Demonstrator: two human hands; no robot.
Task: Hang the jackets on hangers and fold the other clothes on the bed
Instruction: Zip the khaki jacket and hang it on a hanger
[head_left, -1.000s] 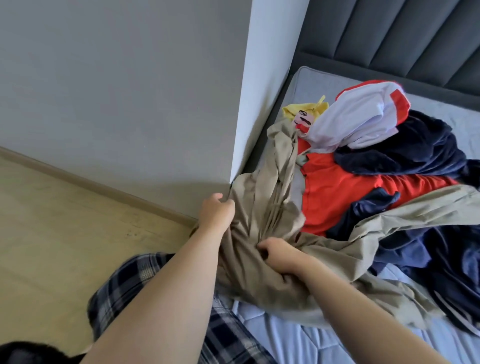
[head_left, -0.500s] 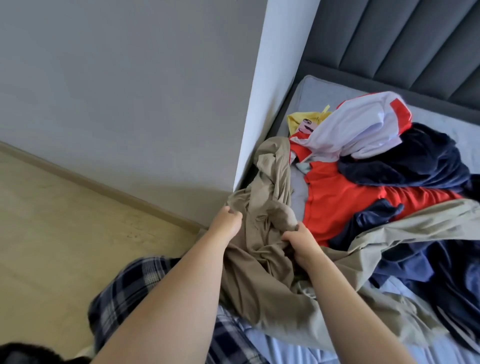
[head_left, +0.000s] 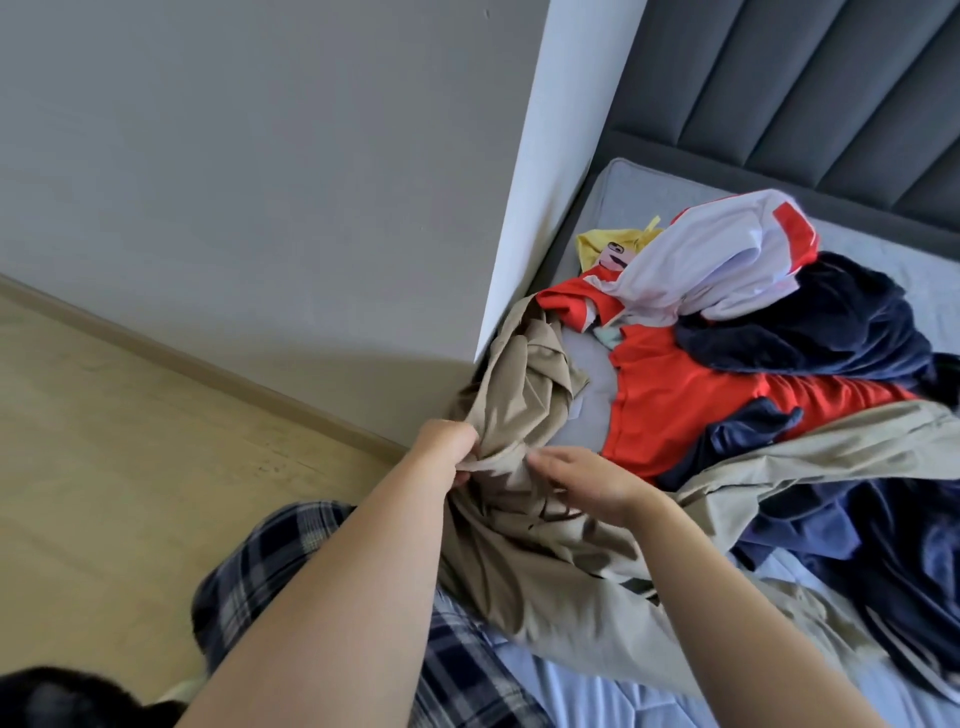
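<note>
A crumpled beige jacket (head_left: 524, 384) lies at the bed's near left corner, one long part stretching right across the pile. My left hand (head_left: 444, 449) grips a bunched fold of it. My right hand (head_left: 582, 478) lies on the beige cloth just right of the left hand, fingers stretched out and relaxed. Behind them is a heap of clothes: a red garment (head_left: 675, 400), a white and red garment (head_left: 727, 260), a dark navy garment (head_left: 831, 322), a yellow piece (head_left: 613, 244), and more navy cloth (head_left: 883, 545) at the right.
The bed (head_left: 623, 192) has a grey mattress and a dark padded headboard (head_left: 805, 88). A white wall corner (head_left: 519, 208) stands close to the bed's left edge. Wooden floor (head_left: 130, 467) lies at the left. My plaid trouser leg (head_left: 275, 561) shows below.
My right hand has let go of its bunched grip and now lies flat on the beige jacket. The left hand keeps its hold. The view has shifted slightly.
</note>
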